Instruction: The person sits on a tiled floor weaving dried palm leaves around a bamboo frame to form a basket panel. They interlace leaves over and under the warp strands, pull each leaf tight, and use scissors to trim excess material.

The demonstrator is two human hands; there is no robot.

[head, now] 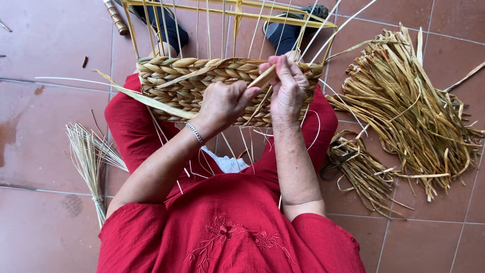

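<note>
Half-woven basket (202,81), braided straw bands

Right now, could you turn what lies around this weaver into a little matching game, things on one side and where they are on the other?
Things:
1. half-woven basket
2. big heap of dried leaves
3. thin bundle of pale straw
4. scissors

Places:
A. on the tiles at the picture's left
B. on the red lap, under both hands
C. on the tiles at the picture's right
D. on the small pile of leaves beside the knee

Pairs: 1-B, 2-C, 3-A, 4-D
</note>
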